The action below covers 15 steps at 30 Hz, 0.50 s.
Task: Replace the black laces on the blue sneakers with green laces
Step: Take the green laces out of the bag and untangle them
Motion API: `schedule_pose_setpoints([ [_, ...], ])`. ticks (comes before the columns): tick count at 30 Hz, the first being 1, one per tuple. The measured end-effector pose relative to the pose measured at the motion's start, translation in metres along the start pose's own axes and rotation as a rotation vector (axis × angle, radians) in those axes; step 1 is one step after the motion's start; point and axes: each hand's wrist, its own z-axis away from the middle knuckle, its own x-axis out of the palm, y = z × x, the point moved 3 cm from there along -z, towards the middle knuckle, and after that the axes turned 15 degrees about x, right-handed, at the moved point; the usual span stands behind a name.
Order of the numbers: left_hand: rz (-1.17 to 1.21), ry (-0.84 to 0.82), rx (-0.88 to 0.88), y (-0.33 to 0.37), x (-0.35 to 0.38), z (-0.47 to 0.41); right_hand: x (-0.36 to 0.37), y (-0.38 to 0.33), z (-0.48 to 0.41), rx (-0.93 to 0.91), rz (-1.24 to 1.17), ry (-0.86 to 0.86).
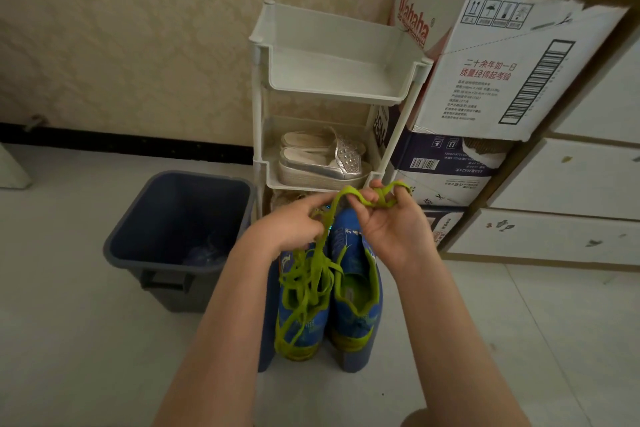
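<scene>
Left hand [294, 222] and right hand [393, 222] grip tangled lime-green laces [314, 270]; loops drape blue sneakers [349, 322].

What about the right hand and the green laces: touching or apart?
Touching. The head view shows the green laces looped round the fingers of the right hand and pinched there; the left hand grips them too.

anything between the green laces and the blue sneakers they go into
Nothing visible does. The left hand and right hand hold the green laces right above the blue sneakers, their loose tangle draping onto one sneaker.
</scene>
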Motion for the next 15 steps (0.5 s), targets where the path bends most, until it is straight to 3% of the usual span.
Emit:
schedule_pose_setpoints([
  [3, -0.086, -0.237, 0.028, 0.005, 0.006, 0.006, 0.003, -0.003, 0.0, -0.028, -0.071, -0.037],
  [5, -0.106, -0.297, 0.027, 0.003, 0.008, 0.007, 0.003, -0.005, -0.001, -0.054, -0.117, -0.048],
  [9, 0.027, -0.117, 0.039, 0.001, 0.009, 0.001, 0.0, -0.014, 0.004, -0.133, -0.135, -0.082],
  [11, 0.11, 0.044, 0.062, 0.007, 0.006, -0.002, -0.004, -0.017, 0.006, -0.167, 0.071, -0.004],
  [13, 0.159, 0.167, 0.091, 0.014, 0.002, -0.002, -0.008, -0.015, 0.008, -0.21, 0.454, 0.209],
  [15, 0.014, 0.238, 0.157, 0.021, -0.002, -0.002, -0.006, -0.007, 0.01, -0.227, 0.876, 0.387],
])
